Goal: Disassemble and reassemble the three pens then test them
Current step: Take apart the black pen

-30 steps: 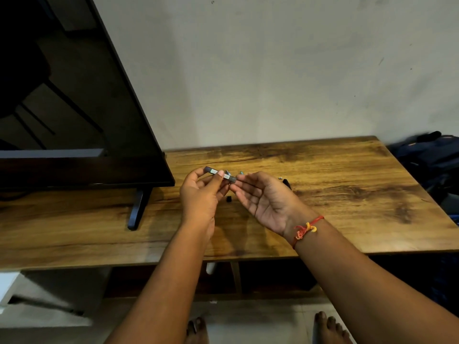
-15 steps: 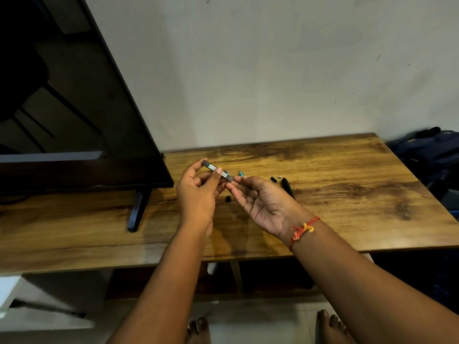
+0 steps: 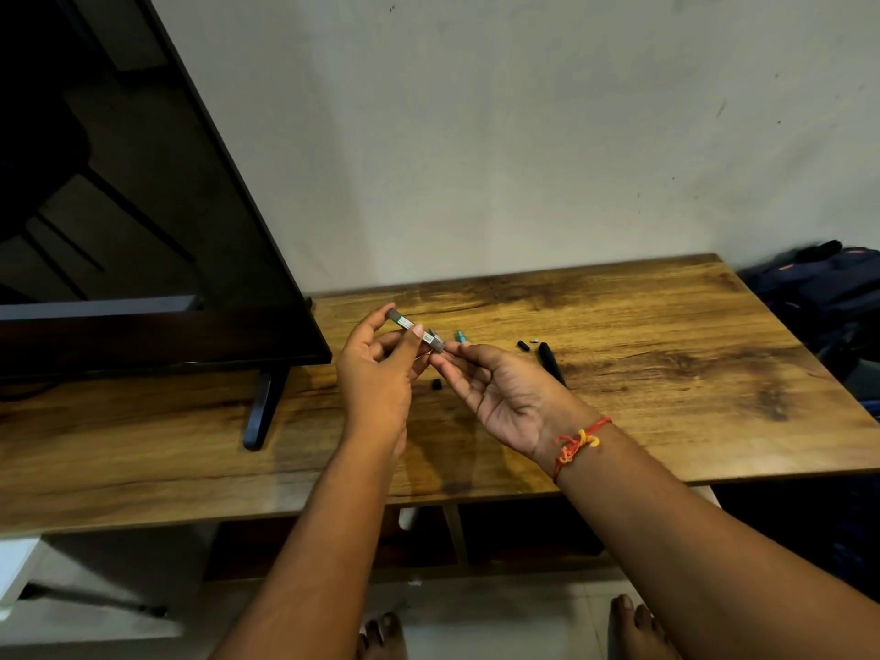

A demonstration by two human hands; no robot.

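Pen barrel [image 3: 415, 330]: grey, labelled, held above the desk [image 3: 666, 354] just right of the TV [image 3: 143, 231] lower corner. The left hand [image 3: 378, 373] pinches it at mid-length between thumb and fingers. The barrel tilts, with the end nearer the TV higher.

Right hand [image 3: 502, 395]: palm up, fingers loosely extended, fingertips touching or just beside the barrel end away from the TV. It cannot be told whether thumb and forefinger grip a small part there.

Change over the last second:
- The left-hand pinch on the barrel is unchanged; the tilt is slightly steeper.
- The right hand has drawn back a little from the far side of the desk. A black pen [image 3: 551, 366] and a black piece [image 3: 523, 345], hidden behind it a second ago, now show farther right of the TV.

Meaning for the task: this pen is judged to be mid-step, with the barrel end being worked. Whether a part is going in or coming out cannot be told.

Loose parts on the desk right of the TV: a teal piece [image 3: 460, 335] near the right fingertips and a black cap [image 3: 436, 384] below the hands. Their presence suggests that reassembly is incomplete and testing has not begun.

A backpack [image 3: 828, 297] lies far right of the TV, beyond the desk edge.
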